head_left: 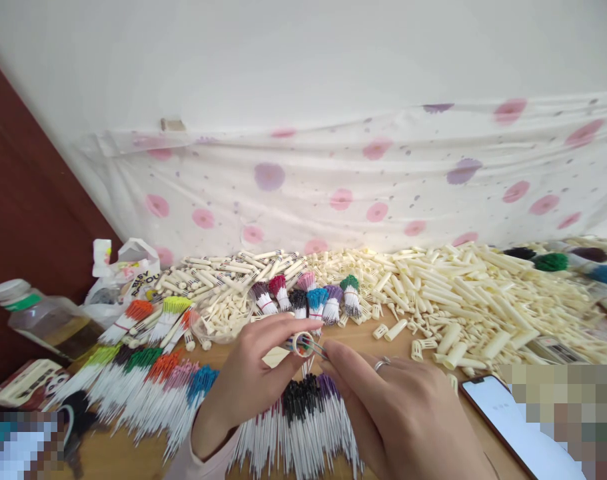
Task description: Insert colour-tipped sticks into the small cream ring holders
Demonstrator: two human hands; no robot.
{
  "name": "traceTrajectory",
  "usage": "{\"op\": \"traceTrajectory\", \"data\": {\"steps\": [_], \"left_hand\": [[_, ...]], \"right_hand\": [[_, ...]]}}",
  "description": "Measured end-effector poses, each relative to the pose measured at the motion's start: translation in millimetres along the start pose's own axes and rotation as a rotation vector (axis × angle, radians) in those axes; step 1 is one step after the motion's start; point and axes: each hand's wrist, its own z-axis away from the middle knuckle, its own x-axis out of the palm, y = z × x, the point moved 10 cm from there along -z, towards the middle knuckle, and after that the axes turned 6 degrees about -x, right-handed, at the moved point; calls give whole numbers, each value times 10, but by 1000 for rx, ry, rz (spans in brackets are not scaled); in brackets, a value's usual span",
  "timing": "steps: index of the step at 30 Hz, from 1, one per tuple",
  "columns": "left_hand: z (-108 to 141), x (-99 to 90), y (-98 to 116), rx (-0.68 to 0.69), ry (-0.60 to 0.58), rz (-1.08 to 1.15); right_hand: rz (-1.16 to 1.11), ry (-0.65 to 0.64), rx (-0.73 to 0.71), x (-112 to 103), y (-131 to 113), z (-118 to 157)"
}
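Between its thumb and fingers my left hand pinches a cream pen barrel, its round open end turned toward me. My right hand is closed, with thumb and forefinger on thin pen refills that reach into that opening. How many there are is hard to make out. Below both hands lie white refills with black tips and others with purple tips. More refills with coloured tips fan out to the left of my left hand.
Behind the hands stand banded refill bundles. Cream plastic parts heap along the wall. A phone lies at right. On the left are a bottle and a plastic bag. A flowered sheet covers the wall.
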Motion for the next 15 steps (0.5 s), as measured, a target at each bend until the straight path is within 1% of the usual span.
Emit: {"op": "traceTrajectory", "data": {"steps": [5, 11, 13, 15], "left_hand": [[-4, -47, 96, 80, 88, -51], [-3, -10, 111, 98, 74, -48], [-6, -16, 139, 120, 97, -72], [-9, -40, 195, 163, 143, -106]], "right_hand": [[24, -7, 9, 26, -4, 10], [48, -7, -2, 20, -21, 11], [61, 1, -4, 9, -27, -4], [72, 13, -12, -4, -40, -29]]}}
